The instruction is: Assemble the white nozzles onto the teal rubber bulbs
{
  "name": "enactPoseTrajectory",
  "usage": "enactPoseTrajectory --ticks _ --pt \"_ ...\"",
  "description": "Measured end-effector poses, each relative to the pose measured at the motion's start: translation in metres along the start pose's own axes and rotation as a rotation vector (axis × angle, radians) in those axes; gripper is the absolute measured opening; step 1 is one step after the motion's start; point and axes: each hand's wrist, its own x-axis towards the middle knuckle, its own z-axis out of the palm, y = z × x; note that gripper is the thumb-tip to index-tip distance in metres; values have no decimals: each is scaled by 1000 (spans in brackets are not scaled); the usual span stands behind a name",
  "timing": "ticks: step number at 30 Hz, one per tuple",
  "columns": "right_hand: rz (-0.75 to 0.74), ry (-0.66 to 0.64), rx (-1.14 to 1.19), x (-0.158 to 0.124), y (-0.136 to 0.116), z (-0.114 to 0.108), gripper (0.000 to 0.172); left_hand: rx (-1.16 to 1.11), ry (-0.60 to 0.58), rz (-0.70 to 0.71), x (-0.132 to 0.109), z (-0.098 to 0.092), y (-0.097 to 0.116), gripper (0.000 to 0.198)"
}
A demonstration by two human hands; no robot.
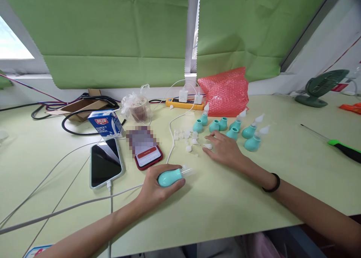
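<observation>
Item: teal bulb [169,177], clear nozzle fitted, near the front of the desk [225,205].
Left hand [153,192] closed around it; right hand [225,149] flat, fingers spread, touching 1 white tip [208,146]. Judged step: picking tips; next calls for a fine pinch. Behind: spare bulbs [252,143].

blue milk carton [105,123] | text: "SWEET MILK DRINK" | other print unreadable

Left hand [158,188] curled, right hand [224,149] flat, palm down
</observation>
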Motion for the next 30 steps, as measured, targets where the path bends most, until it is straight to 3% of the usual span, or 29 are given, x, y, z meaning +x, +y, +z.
enactPoseTrajectory --ticks 3,6,10,14,17,24,30 --pt "12 -137 -179 3 14 4 16 -28 15 -34 0 0 1 26" --pt "-23 -122 -61 3 11 0 13 -31 37 -59 0 0 3 25" --pt "-24 -15 455 -3 -14 -13 14 -41 28 -93 0 -1 4 21" --pt "158 -145 1046 -14 -40 -20 15 -85 7 -138 1 -1 3 22" --pt "234 -240 1303 -21 -49 -19 16 -120 -40 -168 1 0 1 26" --pt "295 -399 1455 -20 -45 -16 19 -235 -110 -219 1 0 -1 28" --pt "303 -481 1346 -21 -39 -19 25 -370 -176 -306 3 0 -4 32"
